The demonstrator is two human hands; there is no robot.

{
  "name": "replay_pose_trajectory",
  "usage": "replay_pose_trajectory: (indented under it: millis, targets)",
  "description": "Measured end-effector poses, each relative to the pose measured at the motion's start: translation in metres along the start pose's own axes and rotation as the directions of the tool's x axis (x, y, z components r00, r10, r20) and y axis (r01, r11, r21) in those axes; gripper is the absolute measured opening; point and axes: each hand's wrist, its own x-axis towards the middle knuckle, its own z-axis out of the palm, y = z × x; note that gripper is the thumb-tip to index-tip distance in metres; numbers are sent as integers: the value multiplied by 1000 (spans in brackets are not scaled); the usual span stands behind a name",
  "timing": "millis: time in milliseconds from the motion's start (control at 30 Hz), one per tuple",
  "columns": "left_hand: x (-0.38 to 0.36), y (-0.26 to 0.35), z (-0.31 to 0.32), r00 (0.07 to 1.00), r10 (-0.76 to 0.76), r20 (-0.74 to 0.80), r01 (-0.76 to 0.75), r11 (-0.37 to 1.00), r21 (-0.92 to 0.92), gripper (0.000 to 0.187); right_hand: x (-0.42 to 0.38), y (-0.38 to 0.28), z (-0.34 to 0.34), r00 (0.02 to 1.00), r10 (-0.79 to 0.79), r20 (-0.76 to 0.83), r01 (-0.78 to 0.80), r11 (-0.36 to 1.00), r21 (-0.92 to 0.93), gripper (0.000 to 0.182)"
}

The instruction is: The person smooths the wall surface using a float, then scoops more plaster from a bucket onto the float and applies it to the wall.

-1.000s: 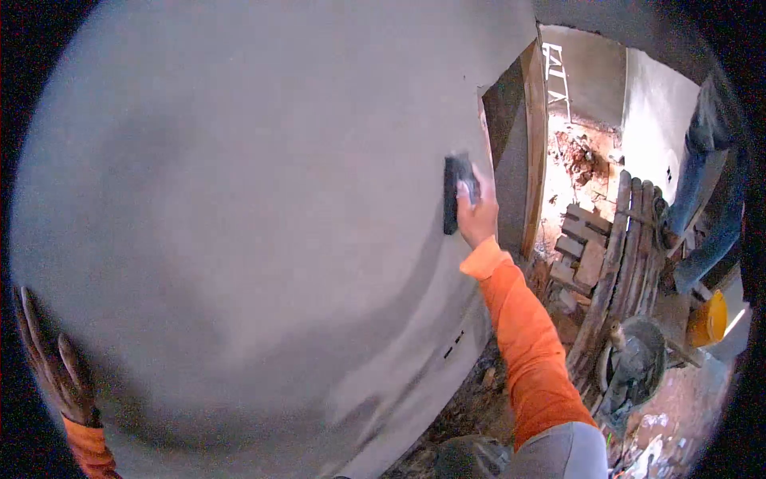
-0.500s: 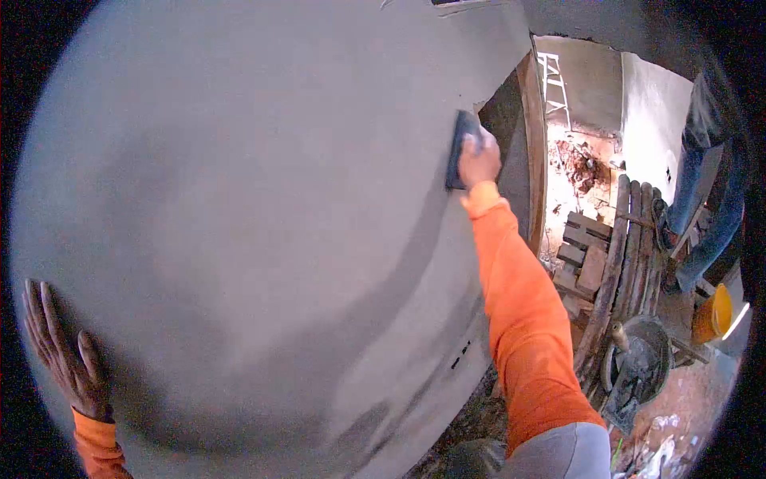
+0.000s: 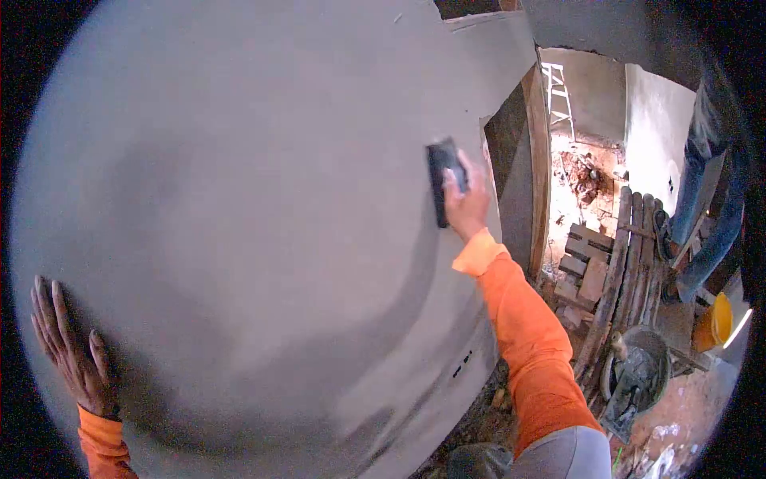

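A smooth grey plastered wall (image 3: 303, 199) fills most of the view. My right hand (image 3: 469, 195), in an orange sleeve, grips a dark flat block-shaped float (image 3: 439, 182) whose face lies against the wall near its right edge. At the lower left, my left hand (image 3: 76, 351) rests on the wall, palm against it and fingers spread, holding nothing.
Right of the wall are a wooden frame (image 3: 537, 168), a white ladder (image 3: 558, 96), wooden poles (image 3: 630, 263) and stacked blocks (image 3: 585, 267). A bucket of mortar (image 3: 662, 363), a trowel (image 3: 622, 409) and a yellow bucket (image 3: 712, 323) stand lower right. Another person's legs (image 3: 702, 223) are beyond.
My right hand has moved down and slightly left across the wall with the float, which is tilted differently. My left hand stays on the wall. The view has shifted slightly.
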Motion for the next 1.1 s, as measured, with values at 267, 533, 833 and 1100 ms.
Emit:
replay_pose_trajectory:
  millis: [267, 533, 833, 1100]
  targets:
    - [9, 7, -1, 996, 35, -77, -38, 999, -37, 58, 24, -12, 4, 994, 101, 46, -97, 991, -91, 41]
    - [3, 1, 0, 999, 12, -34, -12, 1000, -2, 58, 41, 7, 19, 947, 321, -31, -322, 944, -66, 44]
    - [9, 6, -3, 998, 20, -55, -21, 1000, -21, 57, 54, 4, 17, 947, 321, -10, -321, 947, -10, 39]
    - [1, -2, 2, 1000, -11, -6, 11, 998, -63, 55, -131, -98, -58, 914, 117, 388, -176, 977, 120, 43]
